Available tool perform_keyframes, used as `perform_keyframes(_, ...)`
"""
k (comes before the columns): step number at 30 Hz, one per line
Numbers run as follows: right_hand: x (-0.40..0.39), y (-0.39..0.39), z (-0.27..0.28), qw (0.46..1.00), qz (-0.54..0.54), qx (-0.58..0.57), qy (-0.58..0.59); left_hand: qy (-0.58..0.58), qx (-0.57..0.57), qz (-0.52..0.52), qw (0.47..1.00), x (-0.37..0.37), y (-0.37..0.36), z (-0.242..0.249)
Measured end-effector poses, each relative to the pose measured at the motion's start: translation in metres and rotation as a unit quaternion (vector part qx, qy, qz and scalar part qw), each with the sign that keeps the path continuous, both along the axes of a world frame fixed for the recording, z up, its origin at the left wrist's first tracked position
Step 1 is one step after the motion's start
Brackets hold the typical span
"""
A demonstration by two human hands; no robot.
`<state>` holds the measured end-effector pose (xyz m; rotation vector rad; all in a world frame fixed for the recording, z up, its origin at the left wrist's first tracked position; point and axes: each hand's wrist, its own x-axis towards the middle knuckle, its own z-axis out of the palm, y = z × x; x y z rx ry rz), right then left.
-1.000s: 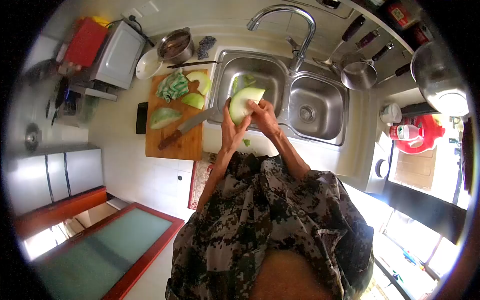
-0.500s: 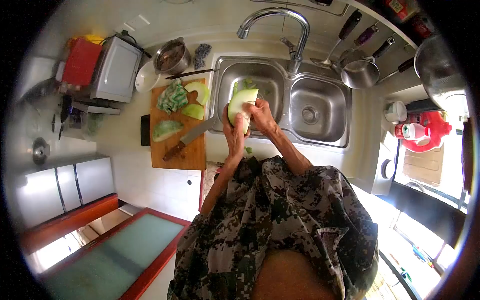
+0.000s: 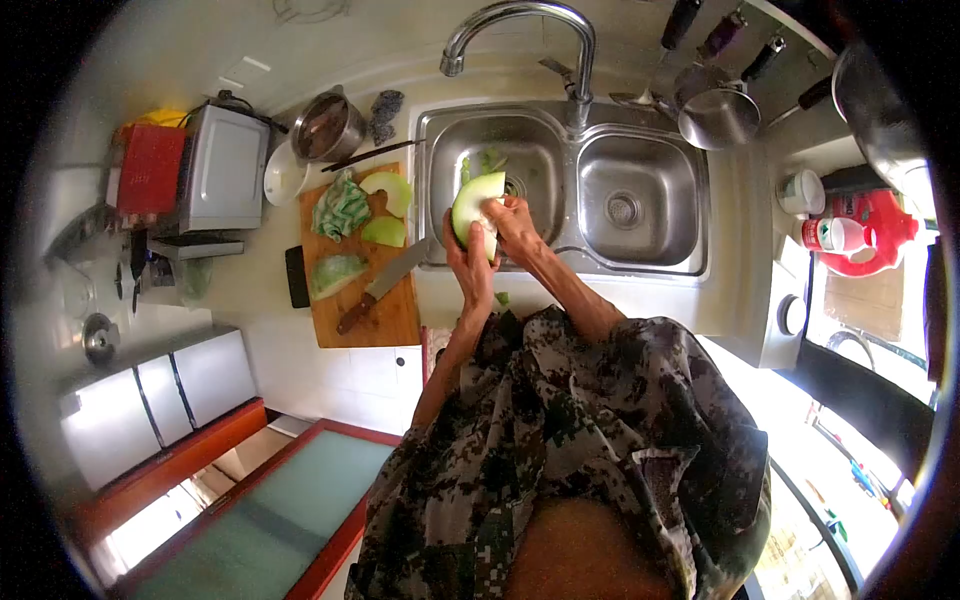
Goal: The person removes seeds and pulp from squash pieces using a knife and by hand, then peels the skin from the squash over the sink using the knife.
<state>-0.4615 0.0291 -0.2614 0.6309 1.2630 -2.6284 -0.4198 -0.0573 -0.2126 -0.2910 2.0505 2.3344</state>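
Observation:
Over the front of the left sink basin (image 3: 450, 150) I hold a curved slice of winter melon (image 3: 478, 196), pale green outside and white inside. My left hand (image 3: 470, 262) is wrapped round its lower left side. My right hand (image 3: 515, 228) presses curled fingers against the inner side; whether they pinch anything else is hidden. To the left, a wooden cutting board (image 3: 385, 325) bears more melon slices (image 3: 385, 192), a wrapped melon piece (image 3: 337, 275), a crumpled green-and-white cloth or bag (image 3: 340, 207) and a kitchen knife (image 3: 385, 285). The knife's blade points toward the sink.
Green scraps (image 3: 492, 160) lie in the left basin. A chrome faucet (image 3: 520, 12) arches above it, and the right basin (image 3: 640, 185) is alongside. Behind the board are chopsticks (image 3: 375, 153), a metal pot (image 3: 328, 128) and a white bowl (image 3: 285, 175). Ladles and pans (image 3: 720, 118) hang at right.
The view has shifted slightly. Both hands keep the melon slice over the sink, and my right fingers have moved a little along its inner side.

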Motion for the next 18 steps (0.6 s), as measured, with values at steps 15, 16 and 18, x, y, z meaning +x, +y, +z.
perform_keyframes(15, -0.002, 0.013, -0.042, 0.997, -0.002, -0.005, 0.081, -0.21, 0.338, -0.056, 0.915, -0.023, -0.025, -0.013)
perform_keyframes(16, 0.0, 0.019, -0.03, 0.992, 0.012, -0.076, 0.099, -0.214, 0.406, -0.069, 0.886, -0.028, -0.03, -0.015)
perform_keyframes(18, 0.006, 0.029, -0.028, 0.981, 0.027, -0.15, 0.116, -0.231, 0.436, -0.079, 0.866, -0.031, -0.035, -0.008)
